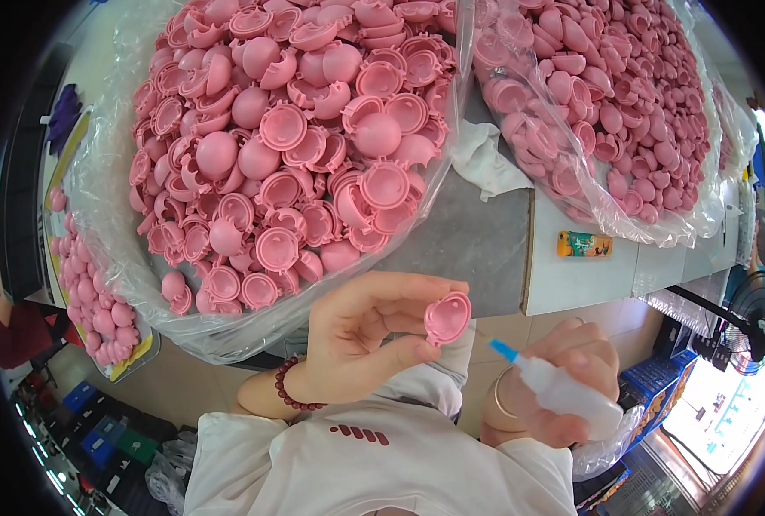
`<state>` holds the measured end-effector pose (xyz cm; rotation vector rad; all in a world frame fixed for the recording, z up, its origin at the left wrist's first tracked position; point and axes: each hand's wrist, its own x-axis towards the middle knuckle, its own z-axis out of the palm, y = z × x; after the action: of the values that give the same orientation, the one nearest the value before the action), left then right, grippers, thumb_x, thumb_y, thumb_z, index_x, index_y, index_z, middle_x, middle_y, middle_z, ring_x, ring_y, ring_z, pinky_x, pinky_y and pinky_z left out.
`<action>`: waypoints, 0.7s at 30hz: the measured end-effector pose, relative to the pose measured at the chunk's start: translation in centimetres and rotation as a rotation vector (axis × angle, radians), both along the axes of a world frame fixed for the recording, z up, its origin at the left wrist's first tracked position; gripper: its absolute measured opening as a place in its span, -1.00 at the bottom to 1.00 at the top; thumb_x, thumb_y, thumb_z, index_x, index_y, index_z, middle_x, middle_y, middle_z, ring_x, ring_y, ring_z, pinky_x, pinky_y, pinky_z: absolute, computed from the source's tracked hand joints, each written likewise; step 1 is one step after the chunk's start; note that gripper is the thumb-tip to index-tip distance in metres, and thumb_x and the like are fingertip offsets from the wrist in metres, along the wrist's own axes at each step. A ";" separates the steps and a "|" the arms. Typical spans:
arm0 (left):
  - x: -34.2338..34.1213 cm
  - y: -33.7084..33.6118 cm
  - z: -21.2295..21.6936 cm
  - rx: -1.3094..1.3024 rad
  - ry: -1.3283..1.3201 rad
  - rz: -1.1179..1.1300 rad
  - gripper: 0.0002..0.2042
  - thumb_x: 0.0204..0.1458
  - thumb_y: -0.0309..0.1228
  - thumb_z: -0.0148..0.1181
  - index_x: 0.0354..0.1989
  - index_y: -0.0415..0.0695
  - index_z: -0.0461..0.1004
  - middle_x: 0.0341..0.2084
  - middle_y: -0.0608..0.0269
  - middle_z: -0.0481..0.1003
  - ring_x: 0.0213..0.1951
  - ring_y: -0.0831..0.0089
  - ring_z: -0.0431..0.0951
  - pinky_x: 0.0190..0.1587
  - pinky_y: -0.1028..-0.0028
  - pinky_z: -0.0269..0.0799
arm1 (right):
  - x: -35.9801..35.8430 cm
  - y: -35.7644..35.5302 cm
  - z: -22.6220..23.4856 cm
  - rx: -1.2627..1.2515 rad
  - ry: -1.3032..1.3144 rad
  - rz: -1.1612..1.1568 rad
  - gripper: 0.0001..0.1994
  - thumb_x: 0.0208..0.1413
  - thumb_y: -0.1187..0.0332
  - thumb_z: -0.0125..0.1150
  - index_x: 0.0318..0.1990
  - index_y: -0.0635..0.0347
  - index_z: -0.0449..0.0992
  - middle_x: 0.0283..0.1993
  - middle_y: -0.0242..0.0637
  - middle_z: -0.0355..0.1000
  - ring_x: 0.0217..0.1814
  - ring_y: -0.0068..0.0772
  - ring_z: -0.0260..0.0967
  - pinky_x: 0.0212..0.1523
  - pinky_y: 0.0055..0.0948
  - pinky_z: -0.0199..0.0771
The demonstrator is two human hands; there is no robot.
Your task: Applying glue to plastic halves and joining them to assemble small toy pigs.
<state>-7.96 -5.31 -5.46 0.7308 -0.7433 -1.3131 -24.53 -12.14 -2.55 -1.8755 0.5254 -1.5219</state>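
- Head view: a pink plastic half-shell (448, 317) sits pinched between the thumb and fingertips of the left hand (361, 340), just in front of the grey table edge (477, 258).
- Its open, hollow side faces up and toward the camera, tilted a little to the right; being round, it has no clear long axis.
- The shell is smooth, matte pink, with a raised inner rim ring and small tabs on its edge.
- The left hand's fingers curl over the top of the shell, thumb pressing from below; a dark red bead bracelet (290, 387) circles that wrist.
- The right hand (563, 378) is closed around a white squeeze bottle (567, 391), whose blue nozzle (503, 349) points up-left toward the shell, near it but not touching.
- A thin bangle (498, 397) rings the right wrist.
- On the table, a clear plastic bag (107, 198) holds a heap of the same pink shells (288, 146); a second bagful (606, 103) lies to the right.
- A white cloth (486, 159) lies between the two bags.
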 end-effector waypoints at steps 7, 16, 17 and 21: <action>0.1 -0.4 0.7 0.214 0.323 -0.122 -0.53 -0.18 -0.45 0.24 -0.09 -0.25 0.18 -0.17 -0.19 0.33 -0.18 0.28 0.45 -0.16 0.40 0.41 | -0.5 -0.6 -0.3 -0.032 0.020 0.040 -0.48 0.03 0.01 -0.09 -0.15 0.41 0.30 -0.56 -0.31 0.14 -0.63 -0.52 0.04 -0.69 -0.61 -0.06; 0.9 0.0 0.2 0.043 0.032 -0.065 -0.52 -0.24 -0.60 0.24 -0.10 -0.28 0.19 -0.15 -0.08 0.32 -0.10 0.24 0.39 -0.10 0.37 0.39 | -8.0 -6.0 -1.3 0.169 -0.001 -0.919 -0.67 0.01 0.36 0.01 -0.12 0.39 0.18 -0.24 -0.03 0.34 -0.26 -0.28 0.33 -0.28 -0.51 0.38; 0.9 -0.1 0.2 0.016 -0.014 -0.073 -0.53 -0.25 -0.62 0.24 -0.11 -0.29 0.20 -0.15 -0.05 0.32 -0.08 0.23 0.38 -0.08 0.37 0.38 | -10.0 -6.7 -1.6 0.231 0.104 -0.953 -0.67 -0.04 0.44 0.07 -0.13 0.40 0.18 -0.23 -0.04 0.35 -0.23 -0.30 0.33 -0.22 -0.50 0.37; 1.0 -0.4 0.3 -0.021 -0.064 -0.090 -0.56 -0.24 -0.61 0.24 -0.14 -0.31 0.24 -0.15 -0.02 0.32 -0.08 0.23 0.38 -0.05 0.36 0.36 | -13.0 -7.8 -3.4 0.336 0.195 -0.964 -0.60 -0.16 0.53 0.21 -0.15 0.40 0.19 -0.25 -0.09 0.36 -0.23 -0.36 0.33 -0.19 -0.52 0.37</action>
<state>-6.98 -5.74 -5.18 0.7325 -0.8489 -1.3663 -37.50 -19.98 -5.91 -1.5575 1.8424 -1.6340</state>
